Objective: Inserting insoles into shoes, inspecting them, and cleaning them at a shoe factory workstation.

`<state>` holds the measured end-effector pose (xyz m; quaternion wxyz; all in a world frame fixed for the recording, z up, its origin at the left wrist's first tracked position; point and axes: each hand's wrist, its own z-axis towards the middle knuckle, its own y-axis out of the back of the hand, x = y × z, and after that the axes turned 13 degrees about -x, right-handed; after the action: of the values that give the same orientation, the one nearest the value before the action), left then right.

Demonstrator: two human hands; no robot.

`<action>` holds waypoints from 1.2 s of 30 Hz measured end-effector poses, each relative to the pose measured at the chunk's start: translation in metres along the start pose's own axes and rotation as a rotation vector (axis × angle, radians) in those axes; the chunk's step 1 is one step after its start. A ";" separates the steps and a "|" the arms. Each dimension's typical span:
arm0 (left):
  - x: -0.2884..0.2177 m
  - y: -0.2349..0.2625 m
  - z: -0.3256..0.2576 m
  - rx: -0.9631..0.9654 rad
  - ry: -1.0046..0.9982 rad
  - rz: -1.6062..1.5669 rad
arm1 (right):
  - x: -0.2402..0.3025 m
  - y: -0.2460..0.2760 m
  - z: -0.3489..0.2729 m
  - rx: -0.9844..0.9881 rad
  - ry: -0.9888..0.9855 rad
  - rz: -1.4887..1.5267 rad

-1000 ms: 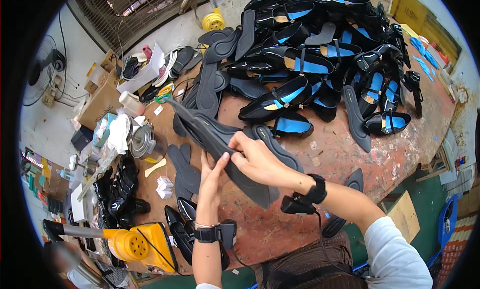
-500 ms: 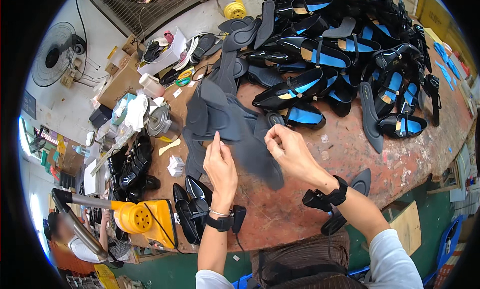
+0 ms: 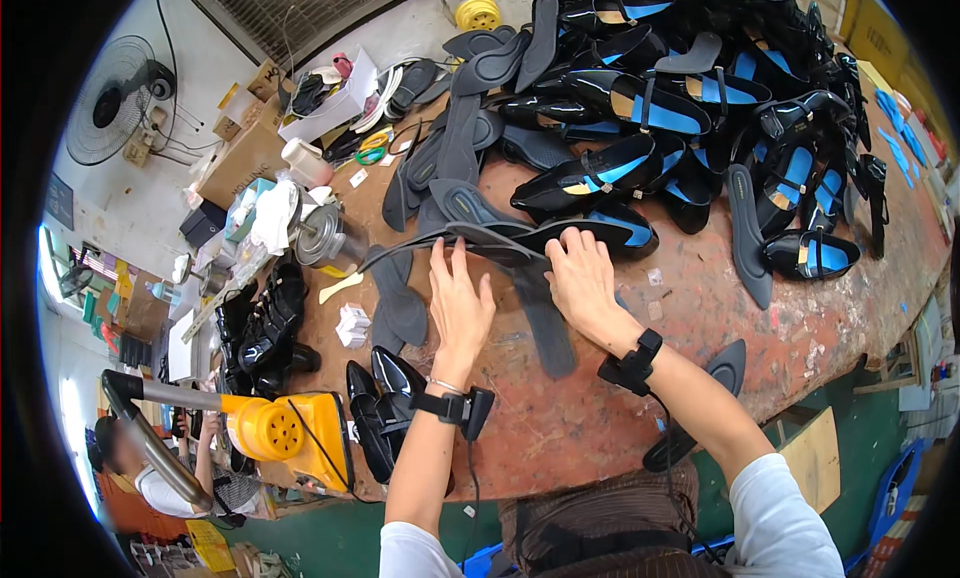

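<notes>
Insoles (image 3: pixel 505 244) seem balanced two-handed: my curled right hand (image 3: pixel 583 286) grips them, loosely open left hand (image 3: pixel 461 313) just props the edge.

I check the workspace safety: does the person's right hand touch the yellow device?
No, the right hand is at the dark insoles, apart from the yellow device.

The left hand (image 3: pixel 462 306), thumb spread, and the right hand (image 3: pixel 584 283), fingers curled, touch the near edge of dark insoles (image 3: pixel 492 238) above a worn red table (image 3: pixel 640 408). Glossy black shoes (image 3: pixel 668 118) lie heaped beyond.
</notes>
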<state>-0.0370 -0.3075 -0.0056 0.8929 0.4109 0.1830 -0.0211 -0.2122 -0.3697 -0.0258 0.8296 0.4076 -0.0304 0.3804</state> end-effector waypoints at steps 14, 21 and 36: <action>-0.009 0.011 0.014 0.031 -0.388 -0.029 | 0.000 0.065 0.009 0.730 -0.974 1.222; -0.017 0.026 0.023 -0.086 -0.702 -0.007 | -0.002 0.073 0.003 0.534 -0.665 1.161; -0.118 -0.097 0.077 0.339 -0.066 -0.687 | -0.011 0.198 -0.124 0.773 0.028 0.097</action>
<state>-0.1412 -0.4418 0.0101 0.7584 0.4667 0.2750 -0.3625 -0.3819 -0.2143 0.0167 0.5962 0.6831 0.1072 0.4079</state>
